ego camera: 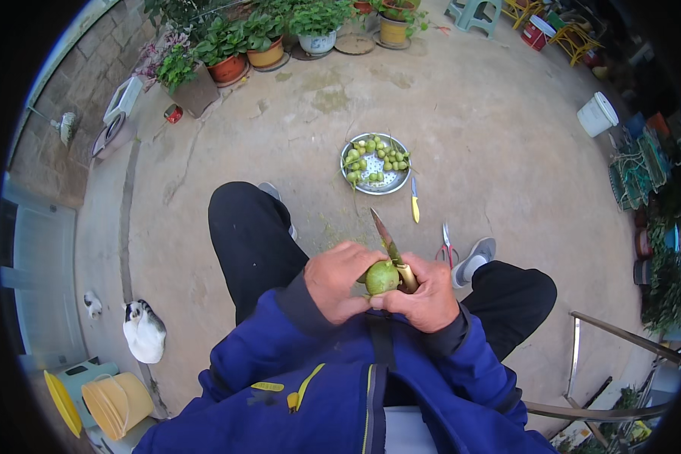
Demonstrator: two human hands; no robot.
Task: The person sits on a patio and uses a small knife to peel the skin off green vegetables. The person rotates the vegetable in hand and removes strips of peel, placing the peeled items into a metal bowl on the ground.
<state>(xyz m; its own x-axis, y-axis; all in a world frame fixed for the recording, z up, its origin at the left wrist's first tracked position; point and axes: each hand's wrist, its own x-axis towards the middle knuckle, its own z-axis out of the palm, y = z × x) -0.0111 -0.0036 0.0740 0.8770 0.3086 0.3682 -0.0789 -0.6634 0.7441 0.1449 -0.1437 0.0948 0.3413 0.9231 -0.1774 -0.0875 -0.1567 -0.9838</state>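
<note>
My left hand (340,281) holds a round green fruit or vegetable (382,277) between its thumb and fingers, above my lap. My right hand (430,292) grips the light handle of a knife (388,235), whose stained blade points up and away past the green piece; my right thumb touches the lower side of that piece. On the ground beyond my hands stands a round perforated metal tray (381,189) with many small green round pieces on it. A knife with a yellow handle (415,209) lies beside the tray, and scissors with red handles (446,249) lie near my right shoe.
Potted plants (227,65) line the far edge of the concrete floor. A white bucket (597,114) stands at the right. Near the lower right is a metal rail (624,335). A cat (144,335) lies at the left, above a tipped yellow bucket (116,404).
</note>
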